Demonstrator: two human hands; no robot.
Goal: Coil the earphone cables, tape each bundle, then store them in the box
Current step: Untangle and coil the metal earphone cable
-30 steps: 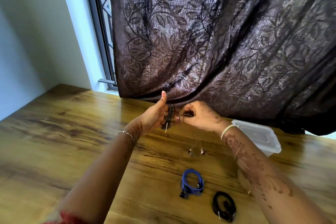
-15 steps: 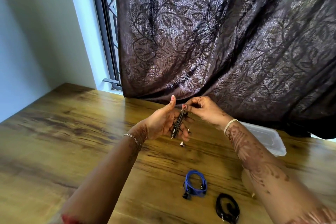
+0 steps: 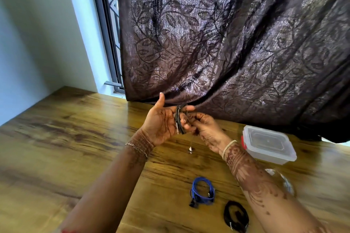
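Earphone cable [image 3: 180,119] wrapped again round straight-fingered left hand [image 3: 161,125], tail pinched by right hand [image 3: 204,128]: nearly ready for taping.

In front of me stood a brown wooden table with a streaked, glossy grain [image 3: 75,138], reaching back to the window wall. Toward its near side a coiled blue earphone cable bundle [image 3: 201,191] lay flat on the wood. A coiled black earphone cable bundle [image 3: 235,215] lay to its right and closer to me, near it but not touching. Farther back on the right sat a clear rectangular plastic box with its lid on and a red clasp [image 3: 269,145]. Between the box and the bundles lay a blurred, see-through thing [image 3: 284,181] I could not make out. The hem of a dark brown leaf-patterned curtain [image 3: 217,62] rested on the table's far edge.
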